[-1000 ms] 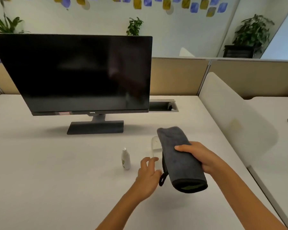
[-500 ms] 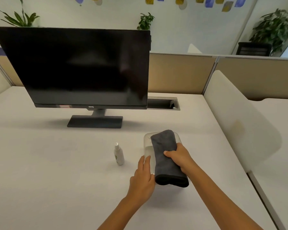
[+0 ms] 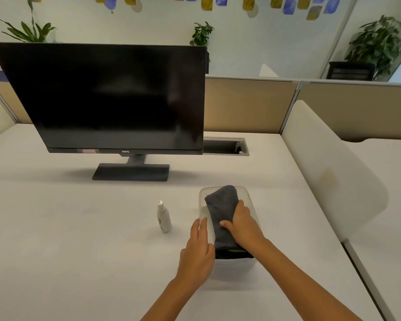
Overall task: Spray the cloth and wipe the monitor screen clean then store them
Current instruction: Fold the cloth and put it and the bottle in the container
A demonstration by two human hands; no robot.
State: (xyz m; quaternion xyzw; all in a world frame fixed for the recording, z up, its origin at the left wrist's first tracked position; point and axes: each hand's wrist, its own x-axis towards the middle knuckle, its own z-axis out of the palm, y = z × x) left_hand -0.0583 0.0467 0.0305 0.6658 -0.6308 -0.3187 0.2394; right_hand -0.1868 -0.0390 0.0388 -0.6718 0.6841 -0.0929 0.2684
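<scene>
A folded grey cloth (image 3: pixel 221 205) lies lengthwise inside a clear plastic box (image 3: pixel 245 193) on the white desk. My right hand (image 3: pixel 242 224) presses down on the cloth's near half, fingers curled over it. My left hand (image 3: pixel 199 246) rests flat against the box's left wall, steadying it. A small white spray bottle (image 3: pixel 163 217) stands upright on the desk just left of the box. The black monitor (image 3: pixel 111 98) stands at the back left, its screen dark.
A cable slot (image 3: pixel 225 147) opens in the desk behind the monitor's right edge. A white curved divider (image 3: pixel 329 172) borders the desk on the right. Tan partition panels (image 3: pixel 248 105) run along the back. The white desk (image 3: pixel 67 239) spreads bare to the left.
My right hand has brought the cloth down from the air into the clear box. My left hand moved to the box's left side and now holds it steady.
</scene>
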